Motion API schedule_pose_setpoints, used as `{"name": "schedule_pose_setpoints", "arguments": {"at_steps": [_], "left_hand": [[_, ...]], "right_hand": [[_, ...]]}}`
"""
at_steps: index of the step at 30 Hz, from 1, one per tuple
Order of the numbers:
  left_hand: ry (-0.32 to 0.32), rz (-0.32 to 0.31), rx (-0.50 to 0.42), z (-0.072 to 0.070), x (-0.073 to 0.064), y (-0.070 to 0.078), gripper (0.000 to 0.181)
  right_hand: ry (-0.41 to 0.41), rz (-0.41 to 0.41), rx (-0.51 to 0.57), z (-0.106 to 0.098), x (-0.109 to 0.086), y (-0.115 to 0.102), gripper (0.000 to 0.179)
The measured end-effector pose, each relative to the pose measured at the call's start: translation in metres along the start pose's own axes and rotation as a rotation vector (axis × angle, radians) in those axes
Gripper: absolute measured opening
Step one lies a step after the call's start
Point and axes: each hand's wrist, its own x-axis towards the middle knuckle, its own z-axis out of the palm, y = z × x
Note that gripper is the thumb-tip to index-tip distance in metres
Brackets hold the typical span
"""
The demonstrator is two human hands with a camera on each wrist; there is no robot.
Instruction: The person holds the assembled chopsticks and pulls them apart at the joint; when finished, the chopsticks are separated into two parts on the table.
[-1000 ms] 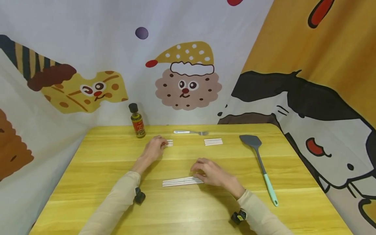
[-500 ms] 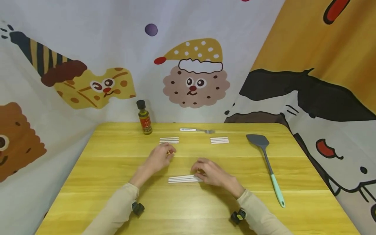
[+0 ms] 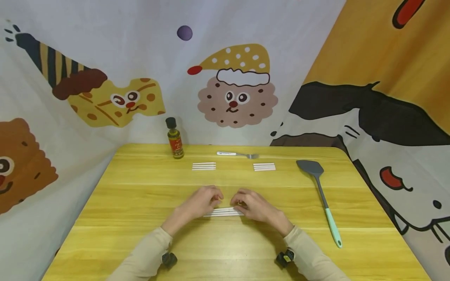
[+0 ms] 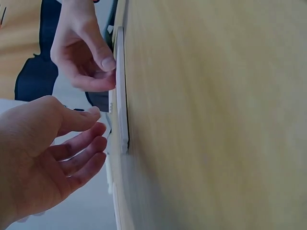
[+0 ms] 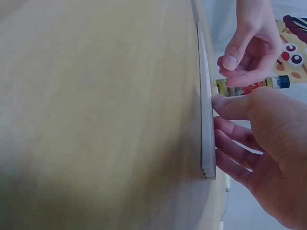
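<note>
A flat bundle of long white sticks (image 3: pixel 223 212) lies side by side on the table, with a faint seam partway along. My right hand (image 3: pixel 256 205) is over their right end; in the right wrist view its thumb and relaxed fingertips touch the upper side of the sticks (image 5: pixel 206 129). Over the left end is my left hand (image 3: pixel 204 200), fingers loosely bent and nothing between them. The left wrist view shows that hand's thumb and fingers parted, just off the sticks (image 4: pixel 122 91).
Short white sticks lie in a left group (image 3: pixel 204 166) and a right group (image 3: pixel 264 167) farther back. Behind them is a fork (image 3: pixel 237 155). A dark-capped bottle (image 3: pixel 175 139) stands at the back left; a grey spatula with a green handle (image 3: pixel 321 195) lies on the right.
My left hand has come back from the rear left group of short sticks to the long bundle, leaving that group in place. The right hand has stayed at the bundle's right end.
</note>
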Motion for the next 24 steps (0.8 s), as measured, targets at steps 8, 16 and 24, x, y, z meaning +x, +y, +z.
{"name": "schedule_pose_setpoints", "arguments": {"at_steps": [8, 16, 24], "left_hand": [[-0.05, 0.039, -0.016, 0.007, 0.003, 0.005, 0.011], [-0.082, 0.051, -0.016, 0.013, 0.007, 0.006, 0.014], [-0.114, 0.023, -0.002, 0.015, 0.014, 0.007, 0.015]], "right_hand": [[0.027, -0.001, 0.004, 0.001, -0.001, 0.001, 0.013], [0.054, -0.006, 0.008, 0.005, -0.002, 0.002, 0.013], [0.083, -0.018, 0.008, 0.007, -0.002, 0.004, 0.012]]}}
